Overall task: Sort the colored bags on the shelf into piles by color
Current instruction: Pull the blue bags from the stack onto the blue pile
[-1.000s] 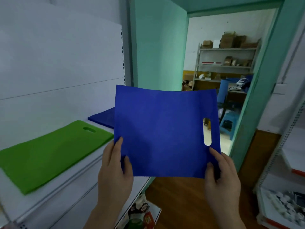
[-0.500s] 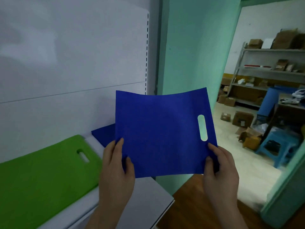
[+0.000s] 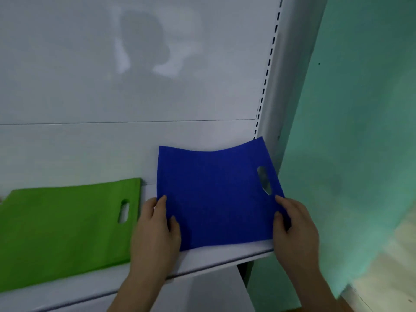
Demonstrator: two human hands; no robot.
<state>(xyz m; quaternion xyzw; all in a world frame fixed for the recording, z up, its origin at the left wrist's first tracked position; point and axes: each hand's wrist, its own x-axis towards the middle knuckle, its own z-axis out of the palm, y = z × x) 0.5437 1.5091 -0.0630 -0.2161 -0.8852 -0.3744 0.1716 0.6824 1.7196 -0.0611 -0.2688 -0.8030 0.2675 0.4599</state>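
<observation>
A flat blue bag (image 3: 216, 194) with a cut-out handle slot on its right side hangs just above the right end of the white shelf (image 3: 225, 255). My left hand (image 3: 155, 230) pinches its lower left edge and my right hand (image 3: 292, 226) pinches its lower right edge, thumbs on top. The bag sags a little in the middle and covers whatever lies under it on the shelf. A green bag (image 3: 63, 230) lies flat on the shelf to the left, its handle slot toward the blue bag.
The shelf's white back panel (image 3: 135, 86) rises behind the bags, with a slotted upright (image 3: 267, 70) at its right end. A teal wall (image 3: 360, 131) stands right of the shelf. Part of a lower white shelf (image 3: 202, 293) shows below.
Both hands carried the blue bag from the open air by the doorway to above the right end of the shelf. The view swung left and down; the doorway and back room left the frame.
</observation>
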